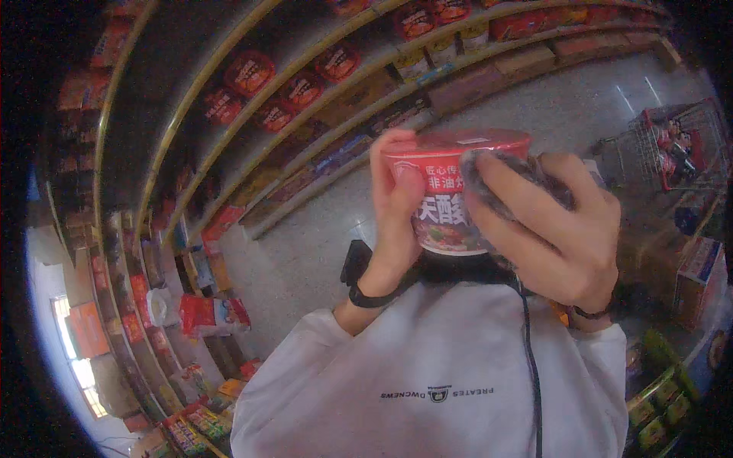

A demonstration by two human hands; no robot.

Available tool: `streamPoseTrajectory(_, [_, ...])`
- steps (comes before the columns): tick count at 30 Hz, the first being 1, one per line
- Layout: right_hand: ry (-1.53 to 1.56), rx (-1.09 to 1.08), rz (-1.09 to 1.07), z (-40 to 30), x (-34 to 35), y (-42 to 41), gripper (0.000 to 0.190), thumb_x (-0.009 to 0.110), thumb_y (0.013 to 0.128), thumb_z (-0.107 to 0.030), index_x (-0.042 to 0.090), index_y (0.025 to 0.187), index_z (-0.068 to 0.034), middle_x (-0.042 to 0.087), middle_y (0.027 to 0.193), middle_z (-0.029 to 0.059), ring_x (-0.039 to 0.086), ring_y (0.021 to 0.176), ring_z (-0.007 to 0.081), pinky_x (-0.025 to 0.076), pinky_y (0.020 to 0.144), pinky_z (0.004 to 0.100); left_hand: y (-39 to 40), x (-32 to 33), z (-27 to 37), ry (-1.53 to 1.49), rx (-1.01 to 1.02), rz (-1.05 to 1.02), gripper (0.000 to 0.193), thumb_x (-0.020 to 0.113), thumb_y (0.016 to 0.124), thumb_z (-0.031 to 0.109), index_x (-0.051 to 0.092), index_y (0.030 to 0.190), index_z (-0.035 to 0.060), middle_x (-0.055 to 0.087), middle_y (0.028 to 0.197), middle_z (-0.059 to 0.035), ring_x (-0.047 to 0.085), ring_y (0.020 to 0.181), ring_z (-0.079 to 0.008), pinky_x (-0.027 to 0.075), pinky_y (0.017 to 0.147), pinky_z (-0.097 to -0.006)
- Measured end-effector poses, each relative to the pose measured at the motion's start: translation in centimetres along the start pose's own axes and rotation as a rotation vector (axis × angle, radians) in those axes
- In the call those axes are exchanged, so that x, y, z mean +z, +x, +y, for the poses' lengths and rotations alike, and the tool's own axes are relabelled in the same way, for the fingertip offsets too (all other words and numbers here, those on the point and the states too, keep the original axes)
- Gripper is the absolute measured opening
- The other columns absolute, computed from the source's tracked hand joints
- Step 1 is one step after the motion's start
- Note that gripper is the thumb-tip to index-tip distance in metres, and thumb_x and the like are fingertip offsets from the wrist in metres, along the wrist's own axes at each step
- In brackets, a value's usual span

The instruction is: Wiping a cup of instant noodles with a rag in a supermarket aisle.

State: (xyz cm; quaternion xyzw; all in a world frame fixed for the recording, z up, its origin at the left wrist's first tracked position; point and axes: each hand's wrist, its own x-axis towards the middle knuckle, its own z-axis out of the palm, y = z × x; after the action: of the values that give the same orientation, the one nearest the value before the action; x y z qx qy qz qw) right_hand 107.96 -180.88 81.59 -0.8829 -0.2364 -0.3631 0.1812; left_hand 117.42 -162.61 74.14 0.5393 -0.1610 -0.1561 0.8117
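A red instant noodle cup (pixel 444 236) with a shiny lid and white printed writing is held upright in front of my chest. My left hand (pixel 395 212) grips its left side, the thumb across the front and the fingers behind. A dark grey cloth (pixel 490 200) is bunched in my right hand (pixel 564 229) and pressed against the cup's front right side. Part of the writing is hidden by the cloth and fingers. Dark bands circle both wrists.
Curved by the lens, store shelves (pixel 366 123) carry red noodle bowls (pixel 249 73) and cartons ahead and leftward. A wire shopping cart (pixel 678 146) containing goods stands at right, a carton (pixel 700 280) nearer. A red packet (pixel 215 315) is by the left shelves. A black cable (pixel 529 355) hangs down my shirt.
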Motion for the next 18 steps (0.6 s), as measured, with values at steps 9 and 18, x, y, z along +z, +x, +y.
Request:
streamPoseTrajectory(9, [0.012, -0.05, 0.001, -1.3, 0.3, -3.3, 0.037, 0.073, 0.06, -0.013, 0.075, 0.097, -0.011, 0.071, 0.111, 0.011, 0.06, 0.078, 0.0294, 0.052, 0.056, 0.032, -0.4, 0.5, -0.1, -0.11, -0.113, 0.109, 0.053, 0.054, 0.099, 0.05, 0.043, 0.131, 0.0097, 0.058, 0.115, -0.0074, 0.061, 0.107, -0.0162, 0.052, 0.091, -0.0315])
streamPoseTrajectory(18, [0.059, 0.135, 0.017, 0.4, -0.4, -6.8, 0.043, 0.07, 0.057, -0.017, 0.072, 0.099, -0.003, 0.069, 0.111, 0.0185, 0.06, 0.074, 0.0354, 0.051, 0.055, 0.0375, -0.3, 1.4, 0.2, -0.147, -0.193, 0.028, 0.068, 0.042, 0.098, 0.064, 0.055, 0.132, 0.007, 0.068, 0.12, -0.0106, 0.069, 0.104, -0.0225, 0.056, 0.09, -0.0383])
